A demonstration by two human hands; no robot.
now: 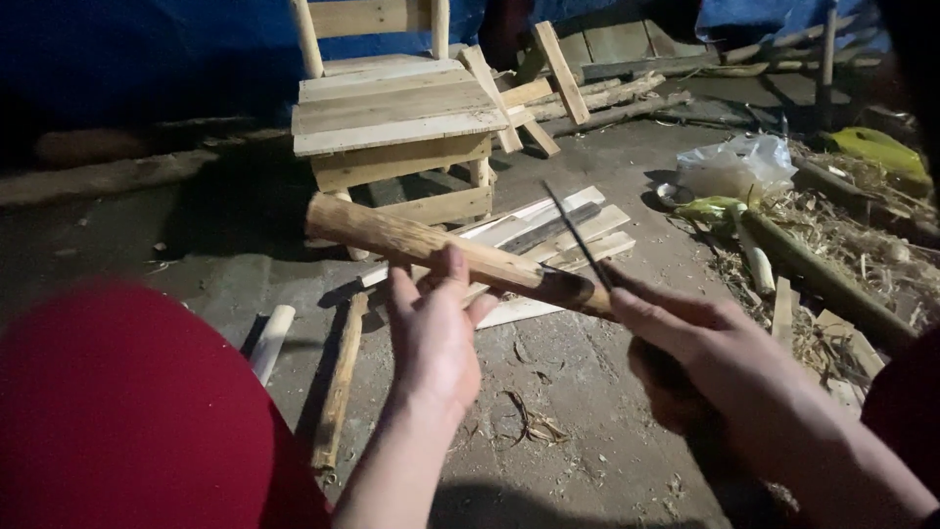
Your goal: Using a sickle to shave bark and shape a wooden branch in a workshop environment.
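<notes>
Stick (431, 243), one round wooden length with pale, rough, partly peeled bark, is held slantwise above the floor (587, 411), its thick end up to the left and its darker, tapered end down to the right. One left hand (436, 338) grasps it from below near the middle, fingers (452, 264) curled over the wood. One right hand (705, 353) clenches a thin dark blade (578, 235), which rises narrow and straight from the fist and meets the stick's dark tip. Behind stands one small chair (392, 108) of pale, flat planks, its seat made of several boards laid side by side. A few flat, light slats (548, 235) lie fanned out on the floor under the stick, and two more round sticks (338, 382) lie to the left. One crumpled, clear plastic bag (739, 167) sits at the right, beside dry straw and shavings (842, 235). Grey and dusty, the floor is scattered with curled wood chips. A red garment (127, 411) fills the lower left corner.
</notes>
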